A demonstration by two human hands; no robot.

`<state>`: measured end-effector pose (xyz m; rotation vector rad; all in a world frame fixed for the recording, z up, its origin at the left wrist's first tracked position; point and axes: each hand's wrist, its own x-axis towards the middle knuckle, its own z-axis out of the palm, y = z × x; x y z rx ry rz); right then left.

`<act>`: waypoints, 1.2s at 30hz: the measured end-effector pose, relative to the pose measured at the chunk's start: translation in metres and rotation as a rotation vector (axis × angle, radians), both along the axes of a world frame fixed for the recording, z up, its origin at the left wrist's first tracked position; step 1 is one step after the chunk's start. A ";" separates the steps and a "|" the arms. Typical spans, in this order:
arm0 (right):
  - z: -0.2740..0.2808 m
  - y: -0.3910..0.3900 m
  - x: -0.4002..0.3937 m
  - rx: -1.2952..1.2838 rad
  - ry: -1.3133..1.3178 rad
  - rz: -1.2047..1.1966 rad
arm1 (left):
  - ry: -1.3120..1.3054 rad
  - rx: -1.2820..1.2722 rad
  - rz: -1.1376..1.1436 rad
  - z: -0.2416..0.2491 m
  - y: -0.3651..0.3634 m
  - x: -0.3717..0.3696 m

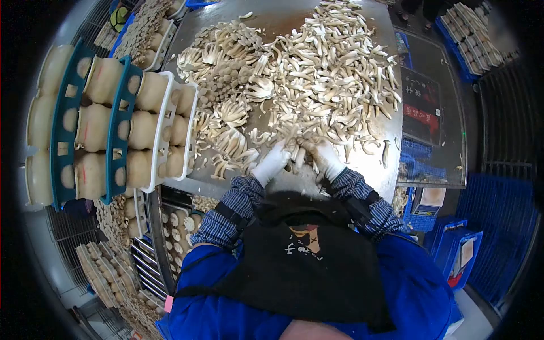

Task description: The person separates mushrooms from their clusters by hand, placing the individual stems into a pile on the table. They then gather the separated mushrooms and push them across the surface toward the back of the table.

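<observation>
Both hands wear white gloves with soiled fingers and meet at the near edge of a metal table (374,175). My left hand (276,160) has its fingers closed round a mushroom cluster (296,148). From the other side my right hand (324,157) grips the same cluster, its fingers curled in. Just beyond the hands spreads a large pile of loose mushrooms (334,73). Uncut mushroom clumps (226,62) with brown caps lie on the far left part of the table, and smaller clumps (231,141) are beside my left hand.
Stacked bottles (105,127) in green and white racks (118,130) stand close at the left. To the right are a dark panel (422,107) and blue crates (453,243). More bottle trays (470,39) stand at the far right.
</observation>
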<state>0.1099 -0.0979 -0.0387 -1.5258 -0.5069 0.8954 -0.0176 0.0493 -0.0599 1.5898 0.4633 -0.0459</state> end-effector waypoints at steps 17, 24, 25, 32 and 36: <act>-0.030 0.012 0.019 0.201 0.555 -0.298 | 0.223 -0.374 0.753 0.051 0.014 0.001; -0.034 0.028 -0.020 -0.035 0.026 -0.211 | 0.106 0.812 -0.035 -0.011 0.007 -0.004; -0.047 0.027 -0.010 -0.052 0.050 -0.292 | 0.126 0.760 0.022 0.003 0.019 0.004; -0.043 -0.027 0.017 -0.057 -0.051 -0.424 | 0.463 0.756 0.155 -0.040 0.048 0.045; -0.024 -0.121 0.028 -0.154 0.175 -0.656 | 0.314 0.612 0.172 -0.035 0.041 0.059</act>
